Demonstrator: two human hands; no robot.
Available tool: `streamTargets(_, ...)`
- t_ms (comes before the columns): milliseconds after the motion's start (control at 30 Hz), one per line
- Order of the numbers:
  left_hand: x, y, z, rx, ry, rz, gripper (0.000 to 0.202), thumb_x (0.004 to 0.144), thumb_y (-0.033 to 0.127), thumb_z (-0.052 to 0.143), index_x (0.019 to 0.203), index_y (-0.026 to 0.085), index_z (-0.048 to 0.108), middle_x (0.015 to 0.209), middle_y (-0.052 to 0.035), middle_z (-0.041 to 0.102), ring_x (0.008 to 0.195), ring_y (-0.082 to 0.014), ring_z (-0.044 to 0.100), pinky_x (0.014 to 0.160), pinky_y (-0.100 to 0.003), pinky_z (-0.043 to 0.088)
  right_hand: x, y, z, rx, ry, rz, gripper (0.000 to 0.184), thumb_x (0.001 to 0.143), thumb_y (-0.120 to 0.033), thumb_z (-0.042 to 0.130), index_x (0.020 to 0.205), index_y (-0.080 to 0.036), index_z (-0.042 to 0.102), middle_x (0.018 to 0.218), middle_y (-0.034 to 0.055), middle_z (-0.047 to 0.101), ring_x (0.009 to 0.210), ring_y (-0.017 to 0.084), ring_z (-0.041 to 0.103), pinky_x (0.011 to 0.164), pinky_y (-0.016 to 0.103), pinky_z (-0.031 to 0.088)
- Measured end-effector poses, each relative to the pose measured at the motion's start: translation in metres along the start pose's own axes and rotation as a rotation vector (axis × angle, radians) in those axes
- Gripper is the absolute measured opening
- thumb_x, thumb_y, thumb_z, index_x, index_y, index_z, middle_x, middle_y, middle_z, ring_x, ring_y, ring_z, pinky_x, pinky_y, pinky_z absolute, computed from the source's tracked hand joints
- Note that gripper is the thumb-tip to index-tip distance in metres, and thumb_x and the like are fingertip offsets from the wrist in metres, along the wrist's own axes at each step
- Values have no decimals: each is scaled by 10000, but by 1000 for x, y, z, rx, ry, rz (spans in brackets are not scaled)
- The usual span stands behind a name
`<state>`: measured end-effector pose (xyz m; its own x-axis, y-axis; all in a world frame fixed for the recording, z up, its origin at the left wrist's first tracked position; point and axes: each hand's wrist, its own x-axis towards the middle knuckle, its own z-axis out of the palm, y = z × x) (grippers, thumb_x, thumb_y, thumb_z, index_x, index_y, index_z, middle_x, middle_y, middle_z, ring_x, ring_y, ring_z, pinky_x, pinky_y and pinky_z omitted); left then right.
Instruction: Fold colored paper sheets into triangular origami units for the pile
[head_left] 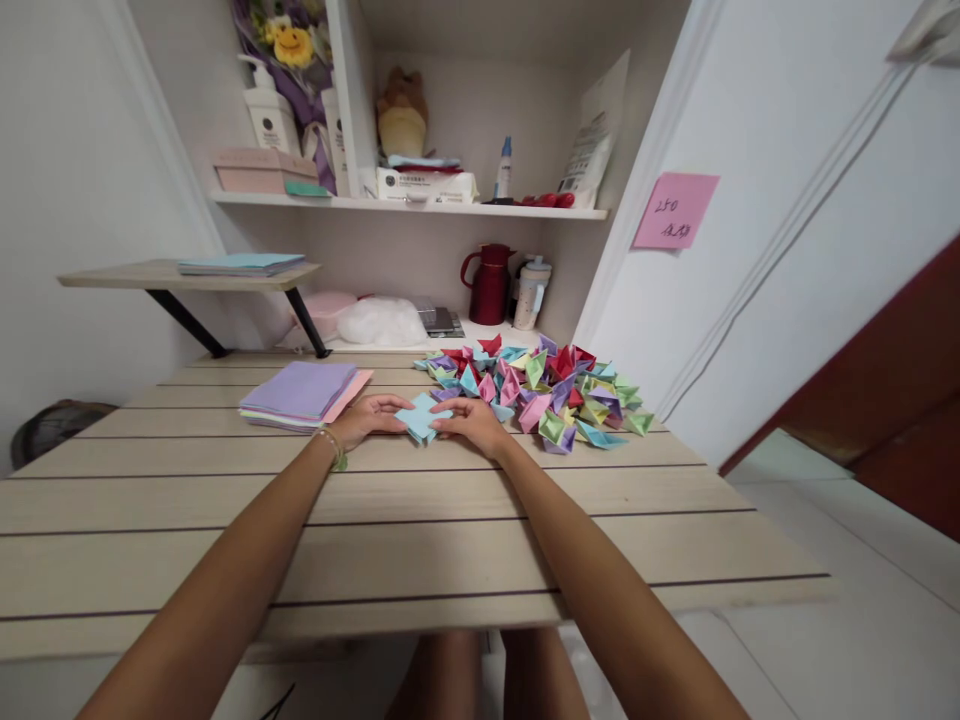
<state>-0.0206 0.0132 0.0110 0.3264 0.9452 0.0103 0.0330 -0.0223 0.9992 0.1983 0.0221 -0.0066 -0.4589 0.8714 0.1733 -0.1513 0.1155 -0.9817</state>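
Against slatted tabletop, blue paper points one corner nearward, long axis unclear.

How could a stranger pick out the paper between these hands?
Start at the slatted wooden table, between the stack of coloured sheets and the heap of small folded papers. There, the left hand and right hand hold the folded light blue paper. Unlike its neighbours, it alone is held.

On the shelf we see a pink box, a white pump bottle, a yellow smiling flower and a plush toy. Below it, we find a dark red jug just beside a pale tumbler.
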Motion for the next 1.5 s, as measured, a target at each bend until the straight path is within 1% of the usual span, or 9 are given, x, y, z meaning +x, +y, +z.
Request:
streamTargets(167, 11, 0, -3, 21, 16, -36, 378, 496, 175, 778, 849, 113, 661, 792, -88, 696, 687, -155, 637, 628, -250, 488, 2, 0, -4, -21, 41, 1, 475, 445, -237, 801, 884, -128, 656, 537, -42, 597, 516, 97, 566, 542, 217, 471)
streamTargets(333, 17, -3, -2, 47, 85, -48, 368, 504, 237, 780, 837, 118, 677, 764, -88, 696, 676, -157, 636, 574, -231, 483, 7, 2, -7, 72, 83, 6, 425, 475, -247, 777, 863, -126, 650, 622, -3, 637, 564, 121, 599, 581, 252, 495)
streamTargets(500, 18, -6, 0, 57, 145, -24, 313, 480, 239, 791, 748, 116, 686, 697, -69, 687, 629, -139, 615, 551, -225, 479, 12, 6, -10, 45, 90, -8, 350, 488, -226, 752, 811, -129, 659, 583, -14, 622, 519, 99, 578, 538, 227, 479)
streamTargets(700, 17, -5, 1, 48, 145, -2, 359, 466, 212, 797, 785, 104, 673, 687, -59, 678, 596, -124, 606, 556, -233, 476, 16, 11, -9, -6, 150, -34, 247, 520, -301, 733, 679, -129, 658, 624, 6, 636, 564, 107, 573, 555, 230, 464)
streamTargets(833, 18, -6, 0, 54, 150, -4, 360, 467, 211, 798, 786, 105, 669, 715, -62, 680, 620, -122, 612, 576, -230, 478, 23, 18, -9, -35, 215, -53, 269, 557, -375, 710, 619, -129, 621, 577, -12, 599, 531, 97, 537, 527, 221, 438)
streamTargets(1033, 22, -10, -1, 74, 174, -5, 303, 503, 249, 783, 738, 108, 653, 696, -64, 677, 634, -126, 616, 554, -211, 478, 28, 24, -11, -61, 279, -90, 328, 572, -362, 699, 794, -158, 571, 530, -59, 557, 474, 92, 502, 477, 209, 411)
streamTargets(1200, 23, -12, 1, 77, 176, 2, 277, 527, 253, 772, 703, 108, 615, 619, -46, 655, 606, -122, 619, 513, -184, 473, 26, 22, -10, -82, 278, -114, 277, 581, -346, 686, 757, -164, 573, 465, -81, 501, 430, 78, 458, 443, 190, 378)
streamTargets(1367, 26, -15, -1, 60, 192, 21, 288, 529, 236, 768, 717, 124, 580, 606, -13, 637, 565, -108, 611, 498, -187, 490, 26, 22, -8, -87, 249, -102, 265, 513, -315, 732, 695, -151, 630, 562, -30, 587, 518, 106, 527, 503, 217, 426)
streamTargets(1500, 30, -18, -5, 34, 199, 39, 273, 560, 233, 748, 742, 138, 567, 621, -2, 636, 558, -99, 608, 500, -189, 499, 25, 22, -7, -51, 218, -96, 284, 479, -306, 759, 690, -152, 645, 594, -20, 601, 549, 116, 553, 537, 238, 461)
